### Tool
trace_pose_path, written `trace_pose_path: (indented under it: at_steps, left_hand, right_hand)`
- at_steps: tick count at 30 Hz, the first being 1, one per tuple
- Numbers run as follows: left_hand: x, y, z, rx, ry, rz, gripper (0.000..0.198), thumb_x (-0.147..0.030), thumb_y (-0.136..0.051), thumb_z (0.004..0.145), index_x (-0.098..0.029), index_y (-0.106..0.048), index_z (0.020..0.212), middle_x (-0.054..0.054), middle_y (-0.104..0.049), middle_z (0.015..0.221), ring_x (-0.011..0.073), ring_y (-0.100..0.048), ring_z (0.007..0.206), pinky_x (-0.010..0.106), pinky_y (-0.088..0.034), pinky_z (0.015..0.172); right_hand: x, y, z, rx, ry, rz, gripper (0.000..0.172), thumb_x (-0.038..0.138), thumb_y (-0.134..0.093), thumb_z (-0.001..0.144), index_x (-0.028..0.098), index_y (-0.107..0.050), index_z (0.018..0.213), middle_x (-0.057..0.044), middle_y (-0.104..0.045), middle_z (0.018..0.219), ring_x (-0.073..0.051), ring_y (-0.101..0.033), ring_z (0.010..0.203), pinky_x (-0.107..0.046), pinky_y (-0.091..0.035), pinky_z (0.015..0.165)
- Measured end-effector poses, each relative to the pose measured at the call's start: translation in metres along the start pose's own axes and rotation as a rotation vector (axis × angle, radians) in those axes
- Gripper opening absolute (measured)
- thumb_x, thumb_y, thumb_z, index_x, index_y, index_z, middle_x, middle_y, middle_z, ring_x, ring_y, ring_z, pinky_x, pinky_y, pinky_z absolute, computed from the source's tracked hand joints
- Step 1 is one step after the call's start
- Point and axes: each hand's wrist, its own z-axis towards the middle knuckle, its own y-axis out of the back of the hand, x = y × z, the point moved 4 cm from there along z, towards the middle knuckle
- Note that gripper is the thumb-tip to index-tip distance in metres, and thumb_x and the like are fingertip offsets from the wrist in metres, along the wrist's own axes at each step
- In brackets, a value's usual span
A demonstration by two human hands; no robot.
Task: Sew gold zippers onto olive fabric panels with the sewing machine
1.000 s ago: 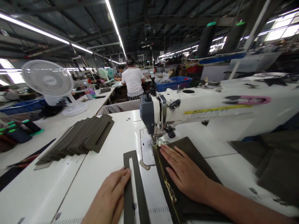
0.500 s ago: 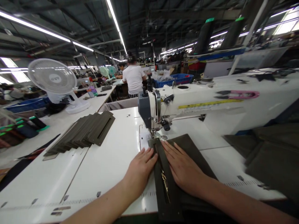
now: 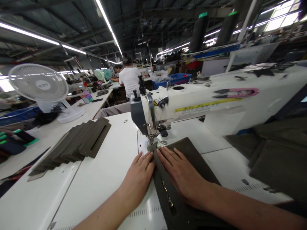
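Observation:
A dark olive strip [image 3: 160, 179] with a slot and a gold zipper [image 3: 168, 196] lies lengthwise before me, its far end at the presser foot of the sewing machine [image 3: 151, 135]. Under it and to its right spreads a larger dark olive panel [image 3: 195, 156]. My left hand [image 3: 140, 175] rests on the strip's left edge and the white table, fingers stretched out. Flat on the strip's right side and the panel lies my right hand [image 3: 181, 172], its fingertips close to the needle area and covering part of the slot. Both hands are open, pressing rather than gripping.
At left, a fanned stack of slotted olive pieces [image 3: 72, 145] lies on the table [image 3: 96, 182]. Behind it stand a white fan [image 3: 39, 83] and thread cones [image 3: 22, 137]. Pink-handled snips [image 3: 240, 92] rest on the machine arm. More dark panels [image 3: 280, 153] lie at right. A person [image 3: 129, 80] sits ahead.
The whole view has shifted, so surroundings sit further left. My right hand has slid left over the strip, covering more of the slot. The strip's far end sits closer in at the presser foot.

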Motion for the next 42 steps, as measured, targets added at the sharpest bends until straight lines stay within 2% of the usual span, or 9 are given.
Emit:
trace_pose_path:
  at_steps: [3, 6, 11, 16, 27, 32, 34, 38, 42]
  left_hand:
    - [0.002, -0.001, 0.000, -0.065, -0.024, 0.034, 0.028, -0.014, -0.034, 0.088, -0.011, -0.057, 0.104, 0.015, -0.056, 0.119, 0.0228, -0.048, 0.115, 0.045, -0.034, 0.102]
    - [0.006, -0.002, -0.003, -0.126, -0.061, 0.057, 0.034, -0.016, -0.031, 0.088, -0.012, -0.051, 0.115, 0.014, -0.056, 0.119, 0.0226, -0.048, 0.115, 0.044, -0.035, 0.101]
    - [0.017, -0.005, -0.006, -0.126, -0.163, 0.064, 0.038, -0.018, -0.036, 0.086, -0.018, -0.046, 0.123, 0.010, -0.054, 0.122, 0.0231, -0.048, 0.115, 0.041, -0.039, 0.099]
    - [0.023, -0.006, -0.008, -0.119, -0.145, 0.036, 0.039, -0.020, -0.036, 0.086, -0.021, -0.046, 0.124, 0.008, -0.056, 0.121, 0.0230, -0.048, 0.116, 0.039, -0.040, 0.099]
    - [0.022, -0.003, -0.004, -0.097, -0.154, 0.041, 0.037, -0.023, -0.038, 0.086, -0.020, -0.048, 0.121, 0.009, -0.053, 0.125, 0.0241, -0.049, 0.115, 0.040, -0.043, 0.096]
    - [0.013, 0.005, 0.004, -0.054, -0.160, 0.094, 0.033, -0.017, -0.038, 0.085, -0.017, -0.053, 0.114, 0.011, -0.053, 0.124, 0.0234, -0.051, 0.112, 0.042, -0.042, 0.096]
    - [0.008, 0.008, 0.006, -0.035, -0.148, 0.109, 0.032, -0.014, -0.037, 0.085, -0.014, -0.052, 0.113, 0.013, -0.053, 0.124, 0.0233, -0.052, 0.111, 0.042, -0.045, 0.093]
    - [0.001, 0.009, 0.005, -0.001, -0.068, 0.051, 0.034, -0.009, -0.033, 0.084, -0.012, -0.051, 0.114, 0.014, -0.055, 0.122, 0.0223, -0.053, 0.111, 0.044, -0.047, 0.091]
    - [-0.001, 0.009, 0.004, -0.009, 0.031, -0.008, 0.035, -0.005, -0.038, 0.080, -0.012, -0.054, 0.111, 0.016, -0.054, 0.121, 0.0262, -0.051, 0.111, 0.049, -0.046, 0.089]
  right_hand:
    - [0.001, 0.000, 0.003, 0.006, -0.039, 0.048, 0.053, 0.021, -0.036, 0.088, 0.015, -0.025, 0.139, -0.016, -0.035, 0.138, -0.029, -0.029, 0.128, -0.052, -0.025, 0.101]
    - [0.001, 0.002, 0.004, 0.034, -0.030, 0.117, 0.055, 0.027, -0.037, 0.088, 0.018, -0.022, 0.140, -0.019, -0.030, 0.139, -0.032, -0.025, 0.129, -0.056, -0.021, 0.100]
    - [-0.003, 0.005, 0.005, 0.047, -0.030, 0.199, 0.059, 0.032, -0.038, 0.087, 0.017, -0.018, 0.140, -0.021, -0.026, 0.141, -0.034, -0.019, 0.130, -0.059, -0.015, 0.100]
    - [-0.005, 0.005, 0.006, 0.051, -0.042, 0.247, 0.060, 0.033, -0.039, 0.086, 0.014, -0.019, 0.140, -0.021, -0.027, 0.140, -0.034, -0.018, 0.131, -0.059, -0.014, 0.101]
    - [-0.006, 0.009, 0.004, -0.003, -0.040, 0.237, 0.058, 0.031, -0.038, 0.087, 0.015, -0.021, 0.139, -0.023, -0.026, 0.140, -0.034, -0.020, 0.130, -0.059, -0.017, 0.101]
    - [-0.006, 0.008, 0.002, 0.037, -0.028, 0.186, 0.057, 0.028, -0.037, 0.086, 0.000, -0.028, 0.135, -0.023, -0.026, 0.140, -0.031, -0.018, 0.131, -0.052, -0.013, 0.106]
    - [-0.006, 0.007, 0.000, 0.043, 0.004, 0.153, 0.056, 0.026, -0.037, 0.086, -0.001, -0.030, 0.134, -0.022, -0.025, 0.141, -0.030, -0.016, 0.132, -0.050, -0.013, 0.107]
    - [-0.006, 0.004, -0.004, 0.035, 0.040, 0.111, 0.053, 0.022, -0.036, 0.087, 0.008, -0.027, 0.137, -0.016, -0.024, 0.142, -0.026, -0.016, 0.132, -0.048, -0.017, 0.107]
    - [-0.004, 0.000, -0.005, 0.023, 0.068, 0.034, 0.053, 0.016, -0.036, 0.085, 0.012, -0.028, 0.138, -0.011, -0.025, 0.142, -0.024, -0.017, 0.132, -0.048, -0.022, 0.106]
